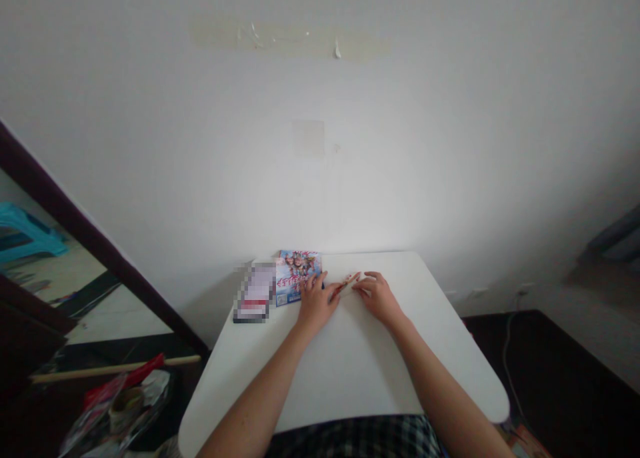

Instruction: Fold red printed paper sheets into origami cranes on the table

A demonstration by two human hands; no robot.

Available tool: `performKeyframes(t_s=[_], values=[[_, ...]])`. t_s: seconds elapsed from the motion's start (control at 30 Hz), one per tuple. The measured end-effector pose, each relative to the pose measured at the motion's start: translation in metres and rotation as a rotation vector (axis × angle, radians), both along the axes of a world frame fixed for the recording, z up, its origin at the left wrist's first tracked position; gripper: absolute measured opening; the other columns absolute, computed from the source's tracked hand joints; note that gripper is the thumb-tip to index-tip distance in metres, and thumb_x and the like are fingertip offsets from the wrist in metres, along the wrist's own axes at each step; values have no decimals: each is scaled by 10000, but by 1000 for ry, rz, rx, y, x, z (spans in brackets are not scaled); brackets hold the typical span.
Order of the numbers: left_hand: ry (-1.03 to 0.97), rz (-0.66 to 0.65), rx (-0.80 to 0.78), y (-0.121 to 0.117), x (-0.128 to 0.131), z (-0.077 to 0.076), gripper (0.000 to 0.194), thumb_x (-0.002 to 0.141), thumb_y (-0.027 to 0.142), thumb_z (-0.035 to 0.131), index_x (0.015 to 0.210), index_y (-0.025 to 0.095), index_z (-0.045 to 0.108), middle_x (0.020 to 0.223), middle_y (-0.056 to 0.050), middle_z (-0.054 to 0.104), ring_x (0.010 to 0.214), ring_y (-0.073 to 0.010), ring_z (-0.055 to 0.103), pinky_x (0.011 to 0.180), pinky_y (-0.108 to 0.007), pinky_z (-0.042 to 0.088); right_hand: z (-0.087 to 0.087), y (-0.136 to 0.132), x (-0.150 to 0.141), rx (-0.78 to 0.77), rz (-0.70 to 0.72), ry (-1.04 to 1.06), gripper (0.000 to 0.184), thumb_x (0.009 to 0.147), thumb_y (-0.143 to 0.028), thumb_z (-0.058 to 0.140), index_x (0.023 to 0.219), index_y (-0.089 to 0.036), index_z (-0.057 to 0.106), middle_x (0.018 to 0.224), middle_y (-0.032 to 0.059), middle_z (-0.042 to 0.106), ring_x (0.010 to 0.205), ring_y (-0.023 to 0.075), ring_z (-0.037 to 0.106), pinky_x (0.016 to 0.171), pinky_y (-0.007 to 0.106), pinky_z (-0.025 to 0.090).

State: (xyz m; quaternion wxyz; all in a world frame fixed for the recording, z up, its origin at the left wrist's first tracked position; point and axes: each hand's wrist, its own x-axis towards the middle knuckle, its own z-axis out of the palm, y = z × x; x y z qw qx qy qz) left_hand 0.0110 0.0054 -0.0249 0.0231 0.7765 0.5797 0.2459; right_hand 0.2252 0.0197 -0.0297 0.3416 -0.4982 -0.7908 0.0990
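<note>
A slim, flat piece (349,284), pale with red marks, lies between the person's hands near 12 o'clock on the table (350,371). The left hand (317,303) has its fingers spread apart over a glossy printed sheet (293,275), its thumb by the piece; the right hand (379,297), at 1 o'clock, has bent fingertips at the other end. Whether either grip is clamped on the piece cannot be told.

The tabletop is smooth, white and round-cornered, its far edge by the pale wall (425,145); its surface spreads between the forearms toward 6 o'clock and past the right arm toward 3. At 10 o'clock, a pixelated rectangular object (256,295) touches or nearly touches the sheet, whose red lettering is unreadable above a small code square.
</note>
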Motion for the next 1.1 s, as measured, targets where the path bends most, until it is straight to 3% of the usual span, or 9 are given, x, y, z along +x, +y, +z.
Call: performKeyframes(t_s=[0.27, 0.5, 0.8, 0.97, 1.1], values=[[13, 13, -46, 0, 0, 5, 356, 893, 252, 597, 1189, 407, 721, 1485, -38, 495, 1385, -315, 355, 1183, -590, 228, 5, -6, -7, 45, -36, -64, 338, 899, -188, 603, 1210, -265, 708, 1212, 65, 690, 1232, 272, 481, 1074, 458, 432], [7, 19, -52, 0, 0, 7, 365, 886, 246, 598, 1194, 396, 724, 1490, -31, 499, 1381, -321, 360, 1194, -576, 216, 6, -10, -11, -1, -54, -179, 348, 915, -190, 573, 1208, -319, 708, 1219, 51, 674, 1267, 289, 443, 1099, 482, 392], [-9, 68, -37, 1, 1, 2, 327, 867, 516, 626, 1154, 412, 742, 1490, -37, 490, 1401, -347, 345, 1175, -550, 253, 17, -16, -15, -13, -37, -269, 324, 910, -232, 615, 1189, -367, 706, 1201, 35, 669, 1298, 299, 421, 1162, 581, 256], [-13, 65, -52, 2, 0, 3, 366, 827, 565, 659, 1151, 417, 743, 1505, -39, 475, 1407, -364, 346, 1172, -555, 257, 15, -15, -13, -45, -32, -269, 304, 898, -298, 655, 1192, -361, 703, 1191, 52, 676, 1283, 311, 445, 1168, 681, 155], [-16, 64, -47, 1, 0, 4, 378, 818, 571, 669, 1157, 418, 740, 1500, -32, 481, 1401, -358, 350, 1179, -549, 252, 14, -15, -13, -37, -29, -253, 302, 901, -297, 649, 1193, -350, 705, 1170, 58, 685, 1303, 310, 442, 1176, 688, 126]])
